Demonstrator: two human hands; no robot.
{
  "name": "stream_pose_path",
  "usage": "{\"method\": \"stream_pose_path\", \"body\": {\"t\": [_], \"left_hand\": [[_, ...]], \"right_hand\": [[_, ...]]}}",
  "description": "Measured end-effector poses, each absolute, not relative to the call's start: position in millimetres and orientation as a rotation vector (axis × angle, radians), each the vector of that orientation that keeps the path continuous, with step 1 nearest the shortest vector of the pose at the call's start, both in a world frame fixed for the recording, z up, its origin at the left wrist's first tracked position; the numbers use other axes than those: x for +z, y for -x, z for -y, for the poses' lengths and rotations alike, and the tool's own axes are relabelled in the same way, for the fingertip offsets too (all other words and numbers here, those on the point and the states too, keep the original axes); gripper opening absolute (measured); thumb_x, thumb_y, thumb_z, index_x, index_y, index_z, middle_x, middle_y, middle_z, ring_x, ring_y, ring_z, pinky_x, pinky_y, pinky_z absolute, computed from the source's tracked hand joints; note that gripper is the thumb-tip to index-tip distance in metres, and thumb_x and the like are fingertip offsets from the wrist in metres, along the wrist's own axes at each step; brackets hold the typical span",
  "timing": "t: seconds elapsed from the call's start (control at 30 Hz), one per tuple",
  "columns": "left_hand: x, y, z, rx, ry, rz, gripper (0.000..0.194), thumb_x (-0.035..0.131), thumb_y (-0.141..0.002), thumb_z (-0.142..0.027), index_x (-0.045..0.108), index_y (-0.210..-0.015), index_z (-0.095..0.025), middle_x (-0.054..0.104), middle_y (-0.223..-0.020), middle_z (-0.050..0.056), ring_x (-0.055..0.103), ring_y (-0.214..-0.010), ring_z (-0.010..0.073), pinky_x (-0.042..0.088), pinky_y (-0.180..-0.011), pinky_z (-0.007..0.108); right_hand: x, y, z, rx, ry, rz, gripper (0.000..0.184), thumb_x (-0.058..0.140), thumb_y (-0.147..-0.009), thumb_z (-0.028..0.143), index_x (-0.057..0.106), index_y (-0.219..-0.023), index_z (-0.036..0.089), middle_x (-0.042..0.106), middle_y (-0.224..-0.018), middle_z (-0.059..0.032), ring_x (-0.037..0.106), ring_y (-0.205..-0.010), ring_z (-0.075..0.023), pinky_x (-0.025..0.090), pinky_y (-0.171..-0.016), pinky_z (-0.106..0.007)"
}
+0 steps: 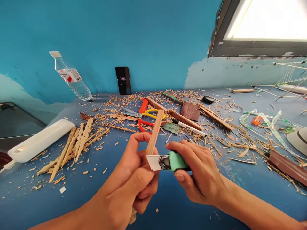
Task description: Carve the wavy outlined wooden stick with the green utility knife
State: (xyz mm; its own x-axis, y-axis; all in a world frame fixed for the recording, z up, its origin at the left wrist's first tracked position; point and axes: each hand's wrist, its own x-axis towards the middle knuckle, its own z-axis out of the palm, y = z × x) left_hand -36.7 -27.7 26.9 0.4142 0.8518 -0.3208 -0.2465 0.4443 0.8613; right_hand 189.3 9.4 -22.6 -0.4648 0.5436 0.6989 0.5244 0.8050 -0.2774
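My left hand (134,182) is closed around a flat wooden stick (155,131), whose plain upper end points up and away from me. Below the fist a carved bit of wood (132,217) shows, probably the same stick's lower end. In my right hand (199,169) is a utility knife (176,160) with a green and black handle. Its short wide blade (153,162) lies across the stick, right by my left thumb. The fingers of my right hand wrap the handle. How deep the blade's edge sits in the wood is hidden.
Wood shavings cover much of the blue table (96,191). Behind my hands lie yellow-handled scissors (153,113), red-handled pliers (145,126), a marker (189,127) and sandpaper (190,111). Carved sticks (81,140) lie left. A bottle (74,80) and phone (123,80) lean on the wall.
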Motion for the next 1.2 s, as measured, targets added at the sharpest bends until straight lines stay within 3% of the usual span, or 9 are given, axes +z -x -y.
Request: {"method": "stream_pose_path", "body": {"t": [0.2,0.33,0.5,0.83,0.93,1.0,1.07,1.13,1.2], "left_hand": [[32.3,27.5,29.6,0.821,-0.686,-0.87,0.053,0.089,-0.086,-0.053,0.046,-0.108,-0.033,0.056,-0.072,-0.009,0.038,-0.054,0.0073,0.031,-0.044,0.009],[30.4,24.9,29.9,0.872,-0.636,-0.843,0.054,0.089,-0.088,-0.064,0.051,-0.094,-0.026,0.06,-0.069,-0.006,0.041,-0.054,0.0068,0.038,-0.044,0.01],[30.0,24.8,30.1,0.866,-0.663,-0.728,0.045,0.089,-0.093,-0.056,0.06,-0.09,-0.022,0.061,-0.074,-0.005,0.047,-0.057,0.0056,0.043,-0.048,0.009],[52.9,13.9,26.9,0.885,-0.676,-0.806,0.064,0.099,-0.079,-0.055,0.047,-0.076,-0.02,0.045,-0.063,-0.009,0.023,-0.049,0.0025,0.026,-0.037,0.007],[55.2,10.7,31.3,0.898,-0.699,-0.868,0.067,0.1,-0.077,-0.057,0.045,-0.069,-0.019,0.039,-0.058,-0.01,0.019,-0.047,0.0017,0.026,-0.034,0.007],[56.8,13.6,34.8,0.883,-0.664,-0.872,0.068,0.1,-0.075,-0.062,0.047,-0.072,-0.019,0.041,-0.059,-0.01,0.018,-0.047,0.0018,0.024,-0.033,0.006],[63.0,19.7,33.0,0.997,-0.675,-0.885,0.06,0.104,-0.072,-0.05,0.053,-0.077,-0.019,0.046,-0.063,-0.009,0.023,-0.049,0.0023,0.03,-0.034,0.007],[75.6,25.8,24.2,1.118,-0.771,-0.927,0.034,0.087,-0.089,-0.031,0.059,-0.078,-0.017,0.052,-0.068,-0.004,0.036,-0.052,0.0057,0.041,-0.038,0.01],[92.4,29.1,11.8,1.21,-0.852,-0.901,0.022,0.065,-0.099,-0.018,0.06,-0.078,-0.017,0.052,-0.068,-0.001,0.044,-0.055,0.0091,0.05,-0.043,0.014]], "right_hand": [[-20.2,-190.0,-7.5,0.038,0.761,2.155,0.041,0.032,-0.121,0.052,0.055,-0.132,0.019,0.068,-0.087,-0.0022,0.062,-0.067,-0.0179,0.046,-0.061,-0.034],[-20.8,-189.5,-10.5,0.057,0.764,2.153,0.04,0.033,-0.121,0.051,0.055,-0.132,0.019,0.067,-0.087,-0.0016,0.06,-0.066,-0.0175,0.045,-0.061,-0.033],[-18.6,-189.6,-13.5,0.037,0.741,2.141,0.041,0.031,-0.121,0.051,0.056,-0.131,0.02,0.068,-0.088,-0.0019,0.059,-0.065,-0.0173,0.043,-0.06,-0.033],[-10.7,-187.4,-34.9,-0.072,0.748,2.079,0.051,0.037,-0.119,0.062,0.065,-0.118,0.02,0.068,-0.085,-0.003,0.053,-0.066,-0.0165,0.038,-0.062,-0.034],[-0.7,-189.9,-81.0,-0.036,0.916,1.953,0.05,0.039,-0.118,0.061,0.068,-0.111,0.02,0.068,-0.085,-0.0035,0.055,-0.067,-0.0157,0.041,-0.061,-0.031],[12.6,-197.6,-114.9,-0.011,1.045,1.81,0.043,0.052,-0.116,0.059,0.068,-0.108,0.02,0.063,-0.083,0.0016,0.052,-0.062,-0.0124,0.047,-0.061,-0.028],[28.4,-204.4,-137.8,0.027,1.087,1.742,0.039,0.061,-0.113,0.057,0.068,-0.11,0.019,0.065,-0.088,0.0017,0.057,-0.066,-0.0123,0.053,-0.064,-0.028],[42.9,-204.1,-142.8,0.088,1.026,1.791,0.041,0.059,-0.113,0.059,0.068,-0.107,0.019,0.061,-0.081,0.0036,0.054,-0.063,-0.0119,0.05,-0.063,-0.028],[54.8,-195.9,-131.3,0.151,0.903,1.867,0.047,0.045,-0.118,0.061,0.065,-0.104,0.021,0.055,-0.073,0.0051,0.048,-0.06,-0.0116,0.044,-0.061,-0.028]]}}
